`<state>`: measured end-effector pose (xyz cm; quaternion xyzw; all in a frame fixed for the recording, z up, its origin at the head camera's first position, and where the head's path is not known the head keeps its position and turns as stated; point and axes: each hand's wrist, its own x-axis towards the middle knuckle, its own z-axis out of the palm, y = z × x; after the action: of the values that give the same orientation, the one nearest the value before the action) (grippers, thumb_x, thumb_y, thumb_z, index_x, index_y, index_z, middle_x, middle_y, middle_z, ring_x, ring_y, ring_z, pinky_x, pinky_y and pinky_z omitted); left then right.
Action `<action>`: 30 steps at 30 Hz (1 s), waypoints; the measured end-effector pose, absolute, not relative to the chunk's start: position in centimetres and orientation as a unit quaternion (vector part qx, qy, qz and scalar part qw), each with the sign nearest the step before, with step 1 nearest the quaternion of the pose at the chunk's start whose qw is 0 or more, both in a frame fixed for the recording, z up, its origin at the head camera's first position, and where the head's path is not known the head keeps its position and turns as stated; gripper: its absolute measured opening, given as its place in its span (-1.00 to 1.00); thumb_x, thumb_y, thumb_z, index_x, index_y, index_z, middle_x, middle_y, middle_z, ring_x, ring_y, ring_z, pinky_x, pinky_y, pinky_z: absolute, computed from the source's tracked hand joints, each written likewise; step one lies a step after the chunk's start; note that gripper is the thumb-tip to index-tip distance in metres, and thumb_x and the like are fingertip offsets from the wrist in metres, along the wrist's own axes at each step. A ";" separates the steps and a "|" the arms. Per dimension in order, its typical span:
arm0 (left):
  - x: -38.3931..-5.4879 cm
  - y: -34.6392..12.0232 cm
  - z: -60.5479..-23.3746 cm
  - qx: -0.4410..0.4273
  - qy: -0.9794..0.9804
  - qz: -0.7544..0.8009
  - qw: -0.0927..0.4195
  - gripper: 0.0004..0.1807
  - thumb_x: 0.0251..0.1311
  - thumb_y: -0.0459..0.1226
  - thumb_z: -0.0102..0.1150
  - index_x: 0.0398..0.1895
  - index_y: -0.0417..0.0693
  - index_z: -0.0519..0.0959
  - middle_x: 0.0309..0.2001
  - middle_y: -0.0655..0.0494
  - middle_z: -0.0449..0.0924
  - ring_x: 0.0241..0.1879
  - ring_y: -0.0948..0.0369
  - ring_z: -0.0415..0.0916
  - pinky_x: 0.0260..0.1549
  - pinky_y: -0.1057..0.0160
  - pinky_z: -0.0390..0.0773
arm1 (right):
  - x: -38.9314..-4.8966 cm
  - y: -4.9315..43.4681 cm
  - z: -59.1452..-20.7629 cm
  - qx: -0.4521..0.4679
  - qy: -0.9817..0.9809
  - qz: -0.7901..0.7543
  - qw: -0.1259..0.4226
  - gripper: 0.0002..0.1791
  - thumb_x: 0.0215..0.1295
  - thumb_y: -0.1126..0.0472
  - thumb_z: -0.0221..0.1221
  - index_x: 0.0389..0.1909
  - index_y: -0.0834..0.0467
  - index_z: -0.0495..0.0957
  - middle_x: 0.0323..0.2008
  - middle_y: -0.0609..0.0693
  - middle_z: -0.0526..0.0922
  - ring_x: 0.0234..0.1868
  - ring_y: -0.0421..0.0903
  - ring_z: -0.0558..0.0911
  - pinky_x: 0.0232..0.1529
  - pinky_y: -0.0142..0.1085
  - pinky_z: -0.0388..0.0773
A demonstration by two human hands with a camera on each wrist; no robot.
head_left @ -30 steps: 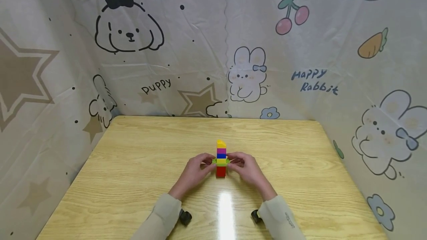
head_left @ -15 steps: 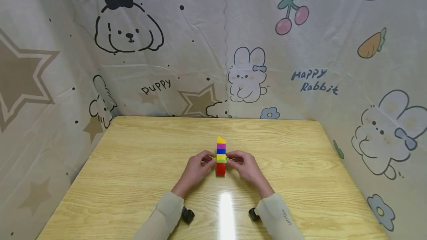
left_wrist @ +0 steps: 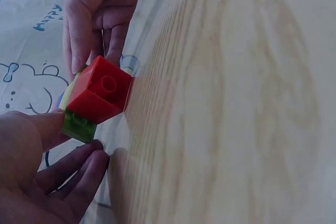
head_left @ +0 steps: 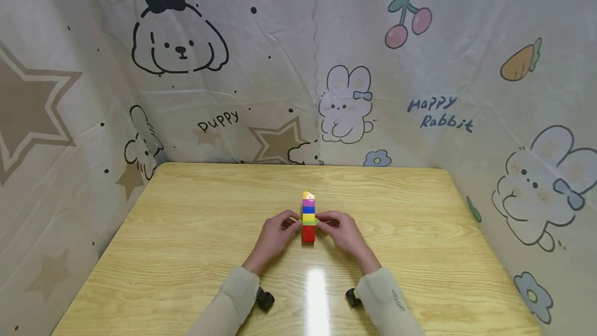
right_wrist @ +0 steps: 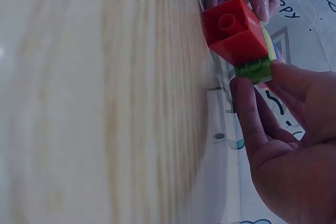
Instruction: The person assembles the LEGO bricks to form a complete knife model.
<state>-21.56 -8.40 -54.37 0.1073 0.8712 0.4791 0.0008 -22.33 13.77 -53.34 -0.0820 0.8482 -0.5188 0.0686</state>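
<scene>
A stack of toy building bricks is between the two hands. From the bottom it has a red brick (head_left: 309,234), a green brick (left_wrist: 79,126) that sticks out on both sides, then yellow, blue, purple and a sloped yellow top brick (head_left: 308,195). The left hand (head_left: 277,235) pinches the green brick's left end with thumb and fingers. Its right end is pinched the same way by the right hand (head_left: 343,233). Both wrist views show the hollow underside of the red brick, so the stack is off the table or tilted; how far is hard to tell.
The wooden table (head_left: 196,211) spreads around the hands, with a glare streak in front of the stack. A printed curtain (head_left: 261,40) stands behind and along both sides. Black wrist cameras hang at both sleeve cuffs.
The stack has moved a little away from the person, with both hands following it. The top yellow brick's sloped face now catches bright light. Both hands keep their hold.
</scene>
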 end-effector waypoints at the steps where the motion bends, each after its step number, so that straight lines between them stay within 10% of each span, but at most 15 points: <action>1: -21.6 -8.4 -54.3 0.109 0.872 0.478 -0.001 -0.89 0.45 -0.14 0.26 -0.07 0.14 0.68 -0.21 0.15 0.76 -0.18 0.22 0.66 -0.08 0.14 0.69 | -22.4 13.8 -53.4 -0.081 0.848 -0.519 0.068 -0.76 0.45 0.25 0.28 0.07 0.10 0.73 -0.04 0.03 0.77 -0.05 -0.06 0.73 0.06 -0.14 0.71; 30: -22.0 -8.6 -54.7 0.106 0.867 0.487 0.029 -0.95 0.45 -0.18 0.25 -0.15 0.13 0.68 -0.15 0.23 0.74 -0.12 0.26 0.61 0.00 0.13 0.66 | -22.1 13.5 -53.3 -0.068 0.855 -0.505 0.095 -0.78 0.41 0.29 0.31 0.01 0.08 0.77 -0.12 -0.03 0.79 -0.24 -0.18 0.67 -0.13 -0.31 0.63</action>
<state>-21.98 -8.59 -54.69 0.1058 0.8667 0.4866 0.0295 -22.10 13.55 -53.33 -0.0682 0.8552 -0.5048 0.0954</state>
